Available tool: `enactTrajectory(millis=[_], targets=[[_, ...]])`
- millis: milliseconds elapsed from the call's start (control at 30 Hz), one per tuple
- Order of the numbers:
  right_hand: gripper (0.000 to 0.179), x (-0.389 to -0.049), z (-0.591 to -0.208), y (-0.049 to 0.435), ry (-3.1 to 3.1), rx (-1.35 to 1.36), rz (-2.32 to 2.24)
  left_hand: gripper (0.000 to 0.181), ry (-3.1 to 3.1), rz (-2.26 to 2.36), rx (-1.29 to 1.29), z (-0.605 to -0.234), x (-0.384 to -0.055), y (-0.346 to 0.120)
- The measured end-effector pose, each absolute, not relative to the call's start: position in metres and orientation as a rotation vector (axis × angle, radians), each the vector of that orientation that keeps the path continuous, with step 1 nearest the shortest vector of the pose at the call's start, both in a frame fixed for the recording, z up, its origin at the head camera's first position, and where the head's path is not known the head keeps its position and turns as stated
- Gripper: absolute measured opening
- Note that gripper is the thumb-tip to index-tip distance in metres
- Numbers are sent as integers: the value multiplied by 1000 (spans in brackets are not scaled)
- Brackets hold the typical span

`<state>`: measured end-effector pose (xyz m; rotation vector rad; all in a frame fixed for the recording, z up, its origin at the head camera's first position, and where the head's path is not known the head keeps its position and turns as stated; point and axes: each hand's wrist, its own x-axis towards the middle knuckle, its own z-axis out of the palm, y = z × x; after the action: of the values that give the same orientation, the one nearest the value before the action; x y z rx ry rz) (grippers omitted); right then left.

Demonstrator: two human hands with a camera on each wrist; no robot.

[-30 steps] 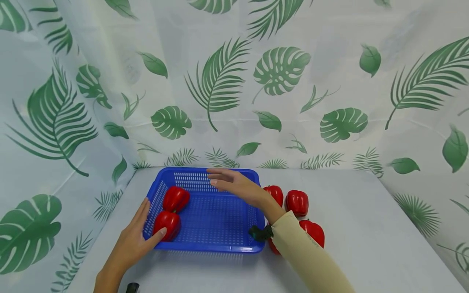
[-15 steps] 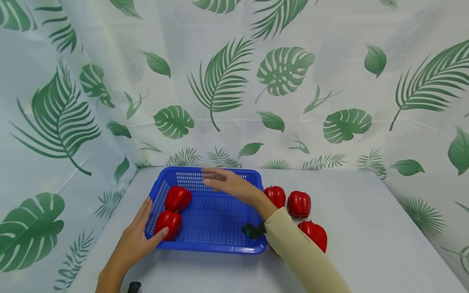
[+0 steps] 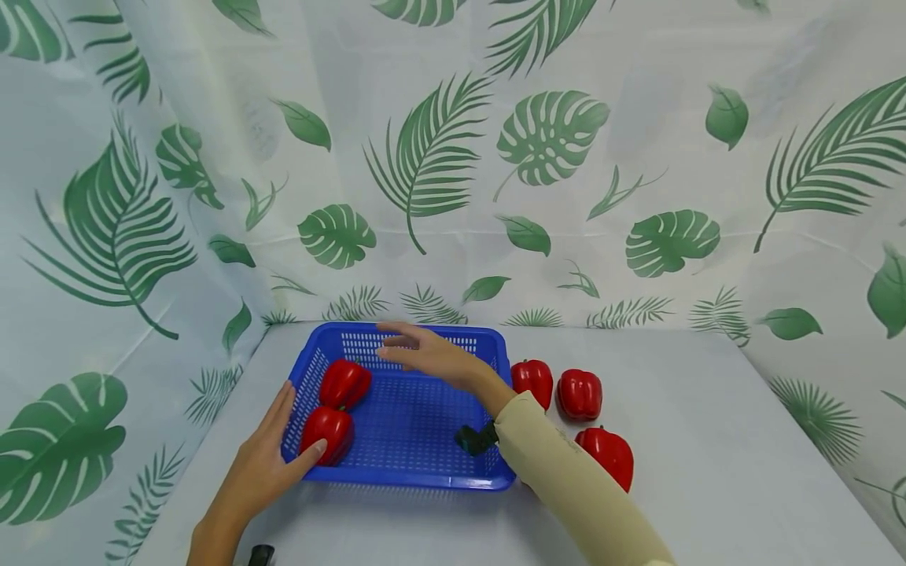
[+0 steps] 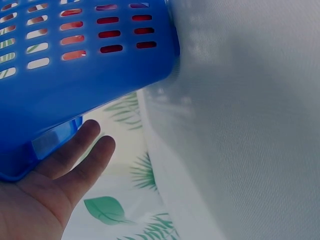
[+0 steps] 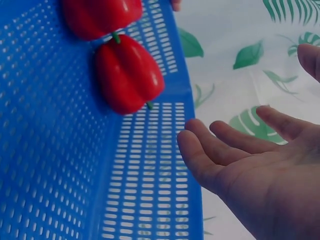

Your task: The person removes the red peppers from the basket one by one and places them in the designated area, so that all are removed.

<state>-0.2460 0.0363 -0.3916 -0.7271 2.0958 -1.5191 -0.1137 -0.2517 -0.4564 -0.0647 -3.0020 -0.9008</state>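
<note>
The left hand [image 3: 265,456] is resting unclenched against the blue plastic basket [image 3: 396,475], its straight fingers lying outside the wall and its thumb extending over the rim. The right hand [image 3: 425,350] is hovering above the basket with fingers relaxed and apart, grasping nothing. Just beyond the left thumb, the nearer glossy red pepper [image 3: 328,435] is sitting inside, plump and lobed; a second pepper [image 3: 344,384] is lying against it, farther from that hand, both showing green stems. Slotted walls and a fine mesh floor are spreading beneath the right hand. Outside the basket, right of that hand, three loose peppers [image 3: 580,395] are standing in a cluster. The beige sleeve [image 3: 573,479] is partly covering the nearest of these, and a dark piece [image 3: 474,440] at the right wrist is too indistinct to name. Whether the left thumb is touching the nearer pepper cannot be told. Below the left hand, a black object [image 3: 261,555] is being cut off by the head view's edge. Everything is resting on a pale, finely textured table [image 3: 708,440], and creased white sheeting [image 3: 453,267] printed with green leaves is hanging behind.
</note>
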Motion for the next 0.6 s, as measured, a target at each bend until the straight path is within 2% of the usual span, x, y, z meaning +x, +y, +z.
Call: enactTrajectory(millis=[600], targets=[[73,-250,-405,3,2153,-633,-1422,112,-2969,-908,-85,-457,-113,-252]])
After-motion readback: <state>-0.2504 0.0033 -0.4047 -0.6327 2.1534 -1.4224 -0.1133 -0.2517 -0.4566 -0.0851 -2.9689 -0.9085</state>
